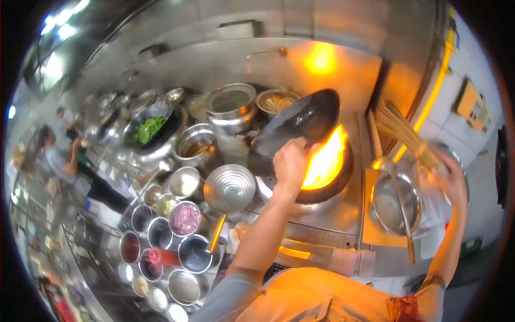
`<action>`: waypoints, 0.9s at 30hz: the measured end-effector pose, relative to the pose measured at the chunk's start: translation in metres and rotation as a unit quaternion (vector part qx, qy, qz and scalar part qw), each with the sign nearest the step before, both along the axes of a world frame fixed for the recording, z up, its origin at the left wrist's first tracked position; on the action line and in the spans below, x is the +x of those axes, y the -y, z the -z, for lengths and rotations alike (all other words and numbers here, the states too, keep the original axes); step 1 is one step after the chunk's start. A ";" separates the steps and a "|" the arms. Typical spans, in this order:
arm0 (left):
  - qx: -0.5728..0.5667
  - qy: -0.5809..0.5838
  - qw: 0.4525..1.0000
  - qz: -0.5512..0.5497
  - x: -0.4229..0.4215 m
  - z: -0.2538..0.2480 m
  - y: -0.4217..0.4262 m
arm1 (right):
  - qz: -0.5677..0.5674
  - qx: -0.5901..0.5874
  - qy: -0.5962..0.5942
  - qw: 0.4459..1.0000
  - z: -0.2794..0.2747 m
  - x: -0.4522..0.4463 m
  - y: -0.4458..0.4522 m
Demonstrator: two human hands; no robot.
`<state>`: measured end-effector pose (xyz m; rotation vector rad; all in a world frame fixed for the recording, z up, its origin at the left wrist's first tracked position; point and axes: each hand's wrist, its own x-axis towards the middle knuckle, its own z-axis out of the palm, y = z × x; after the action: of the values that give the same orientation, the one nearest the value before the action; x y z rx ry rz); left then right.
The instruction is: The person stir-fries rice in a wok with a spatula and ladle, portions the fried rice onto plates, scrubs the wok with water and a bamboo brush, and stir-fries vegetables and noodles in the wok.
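My left hand (291, 162) is closed at the near edge of a black wok (308, 115), which is tipped up on its side. Bright yellow flame (328, 161) rises from the round burner (322, 196) just right of that hand. Over on the right, my right hand (451, 178) grips the lower end of a bamboo wok brush (409, 131), its bristles pointing up and left. Below the brush sits a metal pot (374, 201) with a long-handled ladle (401, 204) leaning in it.
A perforated strainer (229, 188) lies left of the burner, beside several seasoning tins, one with chopped purple onion (185, 219) and one with a red bottle (163, 257). Behind stand a large pot (232, 115) and a wok of greens (149, 130). Another person (59, 158) stands far left.
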<state>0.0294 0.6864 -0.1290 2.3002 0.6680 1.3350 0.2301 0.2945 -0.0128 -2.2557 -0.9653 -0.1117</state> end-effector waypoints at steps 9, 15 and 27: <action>-0.202 0.144 0.967 -0.052 -0.036 -0.048 -0.060 | 0.104 0.059 -0.035 0.992 -0.014 -0.081 0.070; -0.148 0.138 0.979 -0.032 -0.035 -0.042 -0.052 | 0.089 0.069 0.072 0.991 -0.029 -0.072 0.050; 0.123 -0.125 0.963 0.205 -0.062 0.094 0.037 | 0.066 0.147 0.027 0.987 0.052 0.059 -0.301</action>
<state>-0.0326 0.6491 -0.2233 2.6448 0.0804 0.9871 0.2889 0.5955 -0.0644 -2.0488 -0.7705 -0.3522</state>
